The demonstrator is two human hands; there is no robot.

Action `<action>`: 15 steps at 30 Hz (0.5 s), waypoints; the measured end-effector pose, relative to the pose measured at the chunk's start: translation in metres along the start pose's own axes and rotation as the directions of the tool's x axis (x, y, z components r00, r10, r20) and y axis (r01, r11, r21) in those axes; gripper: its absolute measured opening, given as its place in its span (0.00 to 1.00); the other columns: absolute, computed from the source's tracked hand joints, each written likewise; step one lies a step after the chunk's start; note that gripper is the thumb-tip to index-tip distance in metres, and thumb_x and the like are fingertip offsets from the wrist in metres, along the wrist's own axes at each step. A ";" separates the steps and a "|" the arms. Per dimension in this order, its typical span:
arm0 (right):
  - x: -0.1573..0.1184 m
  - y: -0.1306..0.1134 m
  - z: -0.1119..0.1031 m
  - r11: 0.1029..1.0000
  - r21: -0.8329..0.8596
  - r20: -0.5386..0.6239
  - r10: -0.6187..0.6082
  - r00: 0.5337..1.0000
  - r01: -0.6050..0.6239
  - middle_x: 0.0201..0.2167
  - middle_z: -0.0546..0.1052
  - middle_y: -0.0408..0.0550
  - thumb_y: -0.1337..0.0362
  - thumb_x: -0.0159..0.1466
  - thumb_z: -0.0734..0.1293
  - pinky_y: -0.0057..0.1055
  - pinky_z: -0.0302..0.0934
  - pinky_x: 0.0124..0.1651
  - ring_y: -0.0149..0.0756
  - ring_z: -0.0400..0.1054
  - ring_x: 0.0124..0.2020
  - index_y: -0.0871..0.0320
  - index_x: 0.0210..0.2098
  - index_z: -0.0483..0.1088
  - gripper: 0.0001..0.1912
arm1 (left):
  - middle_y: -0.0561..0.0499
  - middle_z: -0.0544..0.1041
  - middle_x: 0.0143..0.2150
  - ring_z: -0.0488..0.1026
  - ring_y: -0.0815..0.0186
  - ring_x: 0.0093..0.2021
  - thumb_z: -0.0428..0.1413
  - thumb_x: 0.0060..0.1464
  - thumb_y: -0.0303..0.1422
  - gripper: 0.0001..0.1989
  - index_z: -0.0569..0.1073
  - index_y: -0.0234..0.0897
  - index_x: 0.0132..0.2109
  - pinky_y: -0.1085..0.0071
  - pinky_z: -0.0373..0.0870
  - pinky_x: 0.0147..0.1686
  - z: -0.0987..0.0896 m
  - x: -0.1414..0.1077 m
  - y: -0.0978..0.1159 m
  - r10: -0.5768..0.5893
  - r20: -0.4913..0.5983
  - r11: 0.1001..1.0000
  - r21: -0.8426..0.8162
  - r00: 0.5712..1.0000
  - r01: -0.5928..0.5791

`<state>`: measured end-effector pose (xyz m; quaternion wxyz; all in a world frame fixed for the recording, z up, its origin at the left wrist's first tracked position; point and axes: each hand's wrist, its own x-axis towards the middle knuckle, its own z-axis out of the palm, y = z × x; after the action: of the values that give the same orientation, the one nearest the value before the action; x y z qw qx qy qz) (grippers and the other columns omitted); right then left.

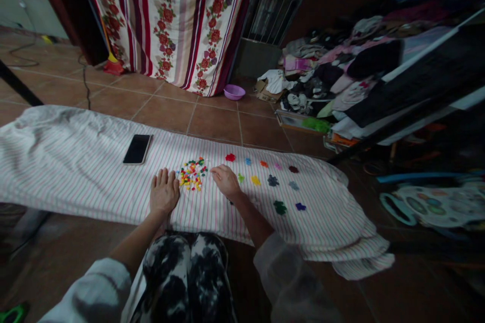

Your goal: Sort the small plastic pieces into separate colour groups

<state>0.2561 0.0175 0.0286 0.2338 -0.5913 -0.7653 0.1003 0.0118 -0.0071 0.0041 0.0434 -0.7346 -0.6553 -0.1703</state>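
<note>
Left hand rests palm down on the striped cloth, fingers extended and slightly parted. It shows no held item; the space under the palm is hidden. Right hand points inward, toward the left hand, with thumb and forefinger drawn close together. Whether a piece sits between them cannot be told. The right forearm slants in from the near right and hides part of the cloth.

Located between the hands is the mixed pile of small multicoloured pieces, just beside the left hand and near the right fingertips.

Step in hand, judged from the layout: separation of the mixed pile into single-colour groups, partly complete. The next move calls for a precise two-finger pinch at the pile or, if a piece is already held, release at the group of matching colour.

To the right of the right hand, nearest first, lie the dark green group, purple group and yellow group, among others. The red group lies just ahead of the right hand.

Ahead and left of the left hand lies a phone. Well beyond both hands, a purple basin stands on the tiled floor.
</note>
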 end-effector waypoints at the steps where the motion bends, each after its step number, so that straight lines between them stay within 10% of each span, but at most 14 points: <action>1: 0.004 -0.006 0.006 1.000 0.005 0.022 -0.019 1.000 0.019 0.39 0.75 0.48 0.68 0.65 0.61 0.32 0.59 0.51 0.37 0.67 0.45 0.54 0.43 0.76 0.12 | 0.34 0.66 0.64 0.60 0.49 0.66 0.38 0.64 0.38 0.26 0.69 0.29 0.59 0.51 0.56 0.63 0.000 0.000 0.000 -0.006 0.002 1.000 -0.008 1.000 0.006; 15: 0.030 -0.037 0.035 0.995 -0.096 0.161 0.041 0.986 -0.025 0.42 0.72 0.48 0.71 0.63 0.63 0.30 0.60 0.51 0.36 0.66 0.48 0.51 0.42 0.76 0.14 | 0.31 0.65 0.64 0.58 0.46 0.66 0.39 0.64 0.40 0.26 0.68 0.27 0.59 0.50 0.54 0.63 0.002 0.001 0.001 -0.002 0.010 1.000 -0.018 1.000 0.002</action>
<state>0.2018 0.0396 0.0214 0.1409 -0.6041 -0.7757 0.1161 0.0137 -0.0056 0.0027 0.0334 -0.7352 -0.6547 -0.1727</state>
